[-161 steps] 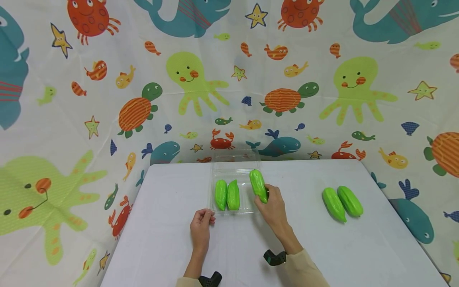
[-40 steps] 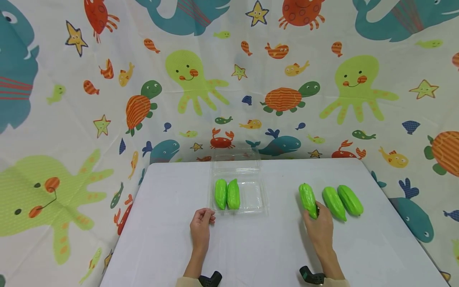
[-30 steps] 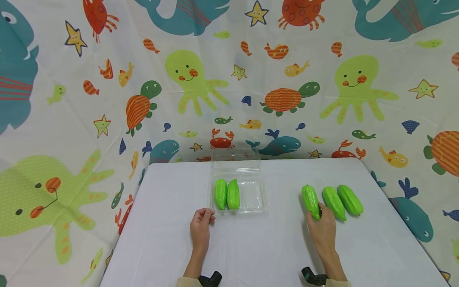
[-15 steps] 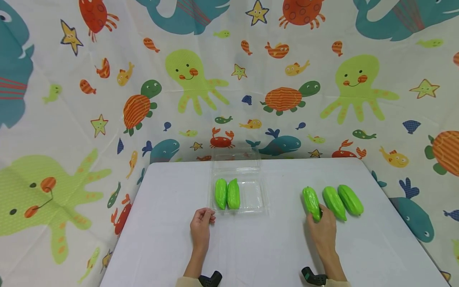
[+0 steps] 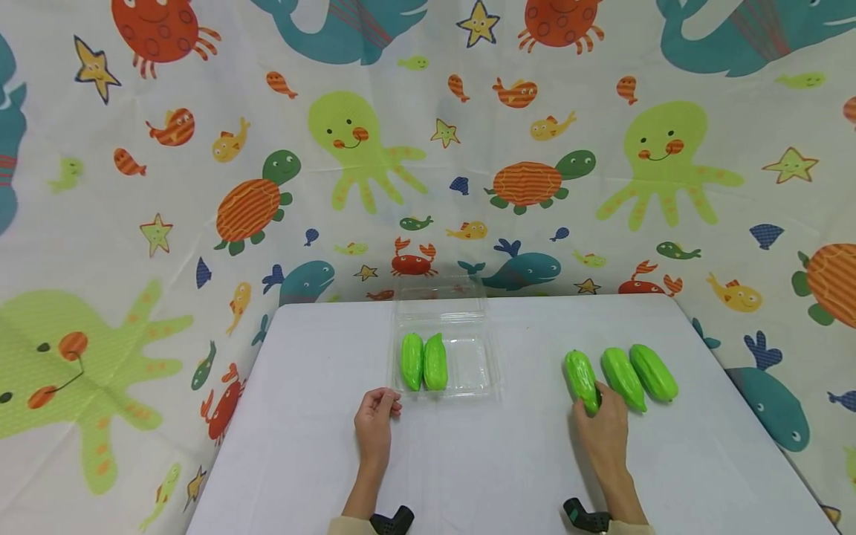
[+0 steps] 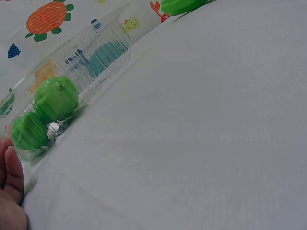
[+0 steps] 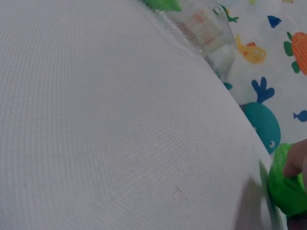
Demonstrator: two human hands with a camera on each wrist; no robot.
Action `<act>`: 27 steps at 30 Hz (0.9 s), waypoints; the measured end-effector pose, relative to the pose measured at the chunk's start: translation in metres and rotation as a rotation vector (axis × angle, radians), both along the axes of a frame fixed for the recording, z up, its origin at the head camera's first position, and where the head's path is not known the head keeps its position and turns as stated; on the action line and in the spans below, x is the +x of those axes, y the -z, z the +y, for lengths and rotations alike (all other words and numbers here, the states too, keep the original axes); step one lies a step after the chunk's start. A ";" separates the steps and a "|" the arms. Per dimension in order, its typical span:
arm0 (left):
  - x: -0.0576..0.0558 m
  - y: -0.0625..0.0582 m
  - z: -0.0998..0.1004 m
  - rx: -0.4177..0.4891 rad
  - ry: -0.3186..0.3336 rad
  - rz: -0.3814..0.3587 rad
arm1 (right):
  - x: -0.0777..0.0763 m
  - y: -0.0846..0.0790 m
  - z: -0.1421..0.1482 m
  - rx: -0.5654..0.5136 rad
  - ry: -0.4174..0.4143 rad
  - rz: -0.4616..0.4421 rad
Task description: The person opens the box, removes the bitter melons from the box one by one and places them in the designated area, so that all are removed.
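Pinching vegetable [image 5: 579,375] by near end in right fingers [image 7: 295,160], likely for control, right of container [image 5: 469,362], with left fingers [image 6: 13,170] loose beside container.

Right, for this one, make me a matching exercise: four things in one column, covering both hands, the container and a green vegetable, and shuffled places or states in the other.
Things
1. Clear plastic hinged container
2. Left hand
3. Right hand
4. Rightmost elongated, glossy green vegetable

Places or states
A. Grips another elongated green vegetable
B. Lies on the white table, farthest from the container
C. Beside the container's near-left corner
D. Open, with two green vegetables inside

Right pairs: 1-D, 2-C, 3-A, 4-B
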State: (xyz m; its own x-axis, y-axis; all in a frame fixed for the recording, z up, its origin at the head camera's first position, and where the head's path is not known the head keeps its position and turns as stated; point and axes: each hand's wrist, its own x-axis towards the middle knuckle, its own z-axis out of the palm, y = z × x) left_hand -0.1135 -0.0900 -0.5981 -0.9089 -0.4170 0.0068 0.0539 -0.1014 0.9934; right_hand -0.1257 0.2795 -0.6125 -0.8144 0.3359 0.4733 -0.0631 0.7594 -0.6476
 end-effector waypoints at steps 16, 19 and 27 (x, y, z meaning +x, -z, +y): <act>0.001 -0.001 -0.001 0.015 0.005 -0.010 | 0.001 -0.004 -0.001 -0.002 -0.005 -0.076; 0.001 -0.002 -0.001 0.016 0.004 -0.007 | 0.002 -0.005 -0.001 -0.001 -0.004 -0.076; 0.001 -0.002 -0.001 0.009 0.006 -0.006 | 0.003 -0.008 0.000 0.000 -0.011 -0.058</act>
State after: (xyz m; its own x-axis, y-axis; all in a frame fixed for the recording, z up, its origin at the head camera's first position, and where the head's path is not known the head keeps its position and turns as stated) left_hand -0.1127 -0.0911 -0.5965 -0.9112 -0.4119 -0.0025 0.0471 -0.1104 0.9928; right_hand -0.1231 0.2790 -0.6048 -0.8443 0.3269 0.4247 -0.0336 0.7586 -0.6507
